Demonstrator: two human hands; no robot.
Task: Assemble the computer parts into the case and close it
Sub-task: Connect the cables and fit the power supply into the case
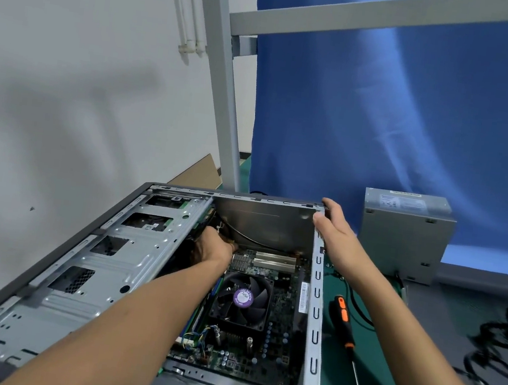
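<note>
Steel case [314, 326] lies open at lower centre, my right grip [334, 232] clamped on its far corner, my left grip [214, 248] deep inside with its closure hidden; I judge wiring is in hand, and next the power supply [401, 237] at right needs seating.

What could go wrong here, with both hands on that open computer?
The left hand reaches deep between the drive cage and the motherboard; it could scrape components. The right hand grips the case at its bare metal corner, which might cut. The screwdriver lies near that forearm and could get knocked.
</note>
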